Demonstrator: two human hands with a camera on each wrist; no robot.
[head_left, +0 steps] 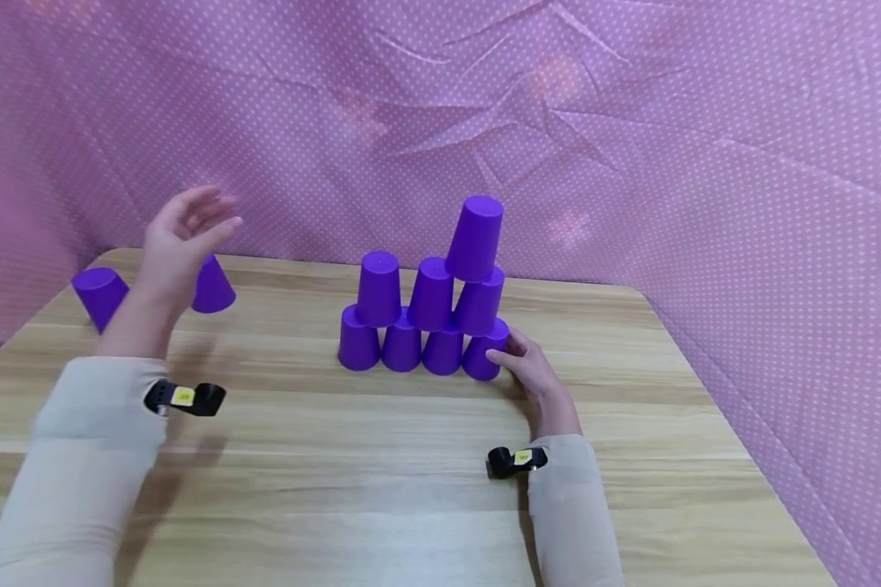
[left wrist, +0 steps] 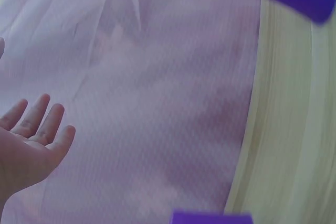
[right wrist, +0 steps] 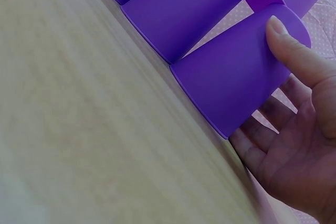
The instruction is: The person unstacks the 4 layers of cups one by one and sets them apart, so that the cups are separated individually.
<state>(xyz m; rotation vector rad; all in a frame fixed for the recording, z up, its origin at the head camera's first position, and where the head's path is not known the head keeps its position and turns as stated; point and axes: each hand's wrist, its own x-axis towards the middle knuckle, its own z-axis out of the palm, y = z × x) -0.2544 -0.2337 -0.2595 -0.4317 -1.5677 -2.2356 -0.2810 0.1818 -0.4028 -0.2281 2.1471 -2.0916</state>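
Upside-down purple cups are stacked on the table in tiers. Several stand in the bottom row, such as the leftmost cup [head_left: 358,341]; three make the second row, including its middle cup [head_left: 431,295]. A single top cup [head_left: 475,239] rests over the second row's right side. My right hand [head_left: 532,368] holds the bottom row's rightmost cup [right wrist: 236,72], thumb on the near side and fingers round the outer side. Raised over the table's left, my left hand [head_left: 183,236] has nothing in it and its fingers are loosely bent. Two loose cups, a left one [head_left: 99,295] and a right one [head_left: 214,287], stand near it.
The wooden table [head_left: 323,497] has its far edge just behind the stack. Pink dotted cloth [head_left: 286,163] hangs behind and along both sides. A black wrist camera [head_left: 191,398] is strapped to the left sleeve, another camera [head_left: 512,461] to the right.
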